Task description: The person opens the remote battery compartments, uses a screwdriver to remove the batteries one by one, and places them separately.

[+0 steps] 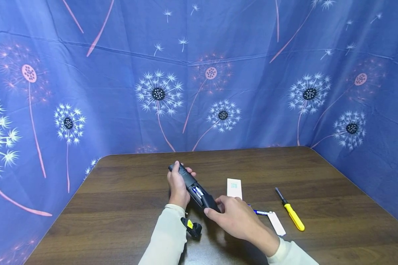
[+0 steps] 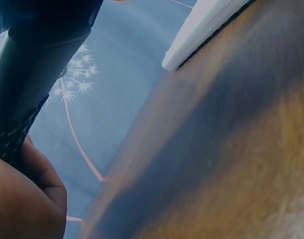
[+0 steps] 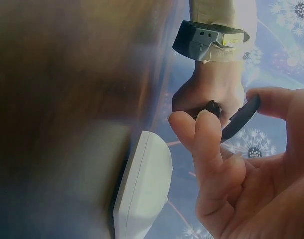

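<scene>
Our left hand (image 1: 179, 188) clamps black remote control (image 1: 187, 178); our right hand (image 1: 239, 218) pinches curved black piece (image 3: 241, 118); battery (image 1: 197, 191) between grips.

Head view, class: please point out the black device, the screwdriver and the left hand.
Black device (image 1: 190, 182), head view: casing beside the open battery slot.
Screwdriver (image 1: 291, 212), head view: yellow handle.
Left hand (image 1: 178, 187), head view: below the thumb.
</scene>
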`<state>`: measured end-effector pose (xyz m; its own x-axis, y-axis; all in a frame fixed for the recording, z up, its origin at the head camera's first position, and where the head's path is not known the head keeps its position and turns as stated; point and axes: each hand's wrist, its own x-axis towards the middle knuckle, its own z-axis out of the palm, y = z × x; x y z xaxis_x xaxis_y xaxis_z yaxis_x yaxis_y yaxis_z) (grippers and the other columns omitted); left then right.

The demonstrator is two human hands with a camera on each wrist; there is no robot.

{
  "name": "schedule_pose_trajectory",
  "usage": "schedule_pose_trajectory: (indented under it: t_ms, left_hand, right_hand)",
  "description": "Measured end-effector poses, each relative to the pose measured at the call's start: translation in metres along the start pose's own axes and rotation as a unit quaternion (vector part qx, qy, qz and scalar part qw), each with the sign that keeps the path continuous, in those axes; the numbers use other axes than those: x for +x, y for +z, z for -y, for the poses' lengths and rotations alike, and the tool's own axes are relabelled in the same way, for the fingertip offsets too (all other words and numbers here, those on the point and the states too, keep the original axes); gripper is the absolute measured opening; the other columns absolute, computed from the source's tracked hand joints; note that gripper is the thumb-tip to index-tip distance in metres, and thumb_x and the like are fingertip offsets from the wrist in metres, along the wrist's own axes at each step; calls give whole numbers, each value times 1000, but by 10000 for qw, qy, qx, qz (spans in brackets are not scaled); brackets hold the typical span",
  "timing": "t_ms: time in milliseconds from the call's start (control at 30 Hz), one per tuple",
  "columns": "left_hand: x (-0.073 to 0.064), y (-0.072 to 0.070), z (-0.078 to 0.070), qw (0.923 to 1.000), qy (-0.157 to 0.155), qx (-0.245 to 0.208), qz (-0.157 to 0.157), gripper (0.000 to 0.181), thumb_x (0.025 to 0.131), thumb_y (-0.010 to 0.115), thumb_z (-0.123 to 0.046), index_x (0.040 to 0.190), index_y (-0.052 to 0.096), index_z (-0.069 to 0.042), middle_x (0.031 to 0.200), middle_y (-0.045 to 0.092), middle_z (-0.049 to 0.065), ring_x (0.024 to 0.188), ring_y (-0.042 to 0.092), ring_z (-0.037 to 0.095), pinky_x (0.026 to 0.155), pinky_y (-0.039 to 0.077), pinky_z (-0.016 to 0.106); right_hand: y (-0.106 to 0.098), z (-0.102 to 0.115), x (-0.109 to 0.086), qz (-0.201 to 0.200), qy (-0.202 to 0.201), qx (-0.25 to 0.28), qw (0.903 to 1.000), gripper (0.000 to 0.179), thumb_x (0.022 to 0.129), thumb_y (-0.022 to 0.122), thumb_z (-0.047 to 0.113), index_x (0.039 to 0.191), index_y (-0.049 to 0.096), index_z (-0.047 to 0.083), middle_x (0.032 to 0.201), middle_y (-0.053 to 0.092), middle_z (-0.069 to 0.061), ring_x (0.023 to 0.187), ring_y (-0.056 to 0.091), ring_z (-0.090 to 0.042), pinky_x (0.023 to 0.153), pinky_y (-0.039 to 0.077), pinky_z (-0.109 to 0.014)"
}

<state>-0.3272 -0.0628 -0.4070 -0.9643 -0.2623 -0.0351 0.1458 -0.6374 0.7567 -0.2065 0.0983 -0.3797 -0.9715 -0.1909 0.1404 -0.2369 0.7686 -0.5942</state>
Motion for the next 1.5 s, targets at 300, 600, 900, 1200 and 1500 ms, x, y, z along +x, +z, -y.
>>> schedule_pose_trajectory:
  t_ms: [300, 600, 900, 1200, 1500]
  left_hand:
    - [-1, -2, 0, 9998, -50, 150, -76, 38, 107, 43, -39, 122, 46, -4, 77, 59, 5, 62, 63, 19, 70, 51, 37]
    - [-1, -1, -2, 10000, 17, -8, -80, 38, 107, 43, -36, 121, 45, -1, 73, 59, 5, 58, 62, 18, 65, 51, 34]
    - [-2, -1, -3, 9999, 29, -9, -132, 32, 107, 43, -36, 116, 47, -5, 75, 58, 5, 59, 62, 18, 65, 52, 33]
    - [2, -1, -2, 9998, 115, -76, -138, 31, 108, 42, -35, 113, 48, -5, 73, 58, 6, 57, 61, 17, 61, 52, 32]
    - [1, -3, -2, 9997, 131, -22, -202, 31, 107, 43, -35, 113, 49, -5, 72, 59, 5, 56, 62, 17, 58, 50, 32]
  right_hand:
    - [0, 0, -2, 223, 53, 115, 9997, 49, 90, 69, 52, 107, 70, 7, 62, 56, 9, 51, 51, -10, 45, 37, -31]
    - [-1, -1, -6, 454, 29, 250, 9987, 53, 91, 67, 53, 111, 70, 3, 63, 57, 8, 50, 52, -10, 43, 38, -30]
    - [-2, -2, -9, 399, -209, -37, 9990, 48, 90, 66, 53, 106, 72, 8, 59, 55, 12, 48, 49, -8, 43, 37, -29]
    - [-3, -3, -7, 666, -246, -30, 9975, 48, 91, 66, 52, 104, 73, 6, 61, 56, 9, 51, 51, -9, 44, 38, -30]
    - [-2, -4, -11, 804, -229, -340, 9959, 43, 91, 64, 57, 88, 71, 14, 56, 54, 9, 49, 50, -10, 44, 36, -31]
